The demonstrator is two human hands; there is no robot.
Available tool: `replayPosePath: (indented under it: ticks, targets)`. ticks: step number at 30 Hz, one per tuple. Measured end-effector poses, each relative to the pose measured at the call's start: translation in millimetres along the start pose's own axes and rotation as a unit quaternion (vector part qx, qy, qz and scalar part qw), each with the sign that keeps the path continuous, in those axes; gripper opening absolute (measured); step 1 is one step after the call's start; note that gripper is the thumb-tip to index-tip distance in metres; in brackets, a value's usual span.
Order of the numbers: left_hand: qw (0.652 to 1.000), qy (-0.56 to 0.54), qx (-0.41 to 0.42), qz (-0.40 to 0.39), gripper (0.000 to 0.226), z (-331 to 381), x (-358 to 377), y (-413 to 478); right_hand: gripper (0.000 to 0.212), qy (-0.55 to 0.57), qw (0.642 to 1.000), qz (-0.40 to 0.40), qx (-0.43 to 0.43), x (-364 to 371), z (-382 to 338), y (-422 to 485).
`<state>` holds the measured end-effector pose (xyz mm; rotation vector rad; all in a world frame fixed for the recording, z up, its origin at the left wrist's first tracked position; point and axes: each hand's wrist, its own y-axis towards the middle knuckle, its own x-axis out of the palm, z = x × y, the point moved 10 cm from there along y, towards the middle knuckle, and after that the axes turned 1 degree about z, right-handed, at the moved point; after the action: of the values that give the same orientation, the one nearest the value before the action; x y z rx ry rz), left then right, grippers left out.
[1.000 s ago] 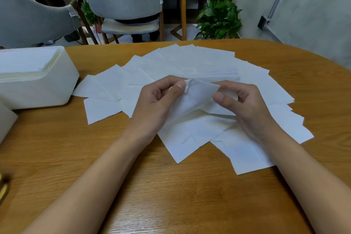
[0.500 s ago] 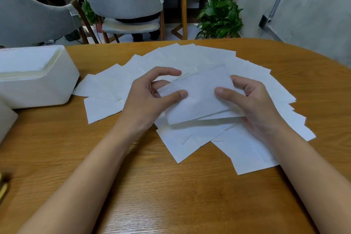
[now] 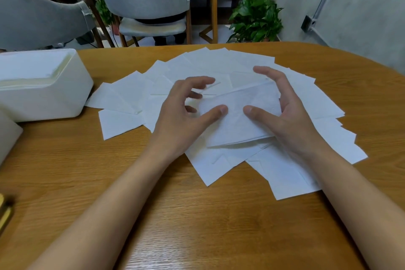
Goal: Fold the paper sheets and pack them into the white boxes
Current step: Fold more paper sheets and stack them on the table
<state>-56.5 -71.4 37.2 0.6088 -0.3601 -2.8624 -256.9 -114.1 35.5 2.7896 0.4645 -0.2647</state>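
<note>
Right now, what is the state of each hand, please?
Left hand: thumb on the folded paper sheet; grip cannot be told.
Right hand: holds the folded paper sheet.
</note>
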Motion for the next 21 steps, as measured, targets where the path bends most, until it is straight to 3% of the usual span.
replayPosePath:
  ticks: [5, 7, 10, 14, 17, 21]
  targets:
    - [0.991, -0.101, -0.081, -0.031, 0.047, -5.6, 8.1, -4.1, 0.060, 0.058, 0.998, -0.001, 0.018, -1.8, 3.8, 2.1]
    - [0.994, -0.089, -0.063, -0.004, 0.044, -4.1, 2.8, -4.3, 0.049, 0.081, 0.996, -0.031, 0.016, 2.6, 0.5, 1.4]
    - [0.998, -0.047, -0.030, 0.029, 0.047, -4.2, -0.9, -4.7, 0.024, -0.010, 0.998, -0.065, 0.002, 7.1, 2.2, 0.1]
    - [0.993, 0.083, 0.080, 0.027, 0.062, 13.9, 7.0, -9.0, 0.030, -0.042, 0.999, -0.002, 0.022, -6.4, 12.6, 2.3]
    - [0.976, 0.146, 0.158, -0.043, 0.052, 23.3, 27.8, -16.0, 0.033, -0.054, 0.997, 0.051, 0.018, -22.0, 14.5, 6.3]
    - [0.946, 0.200, 0.161, -0.199, 0.045, 13.9, 63.3, -29.7, 0.033, -0.064, 0.996, 0.066, 0.021, -25.2, 17.5, 7.6]
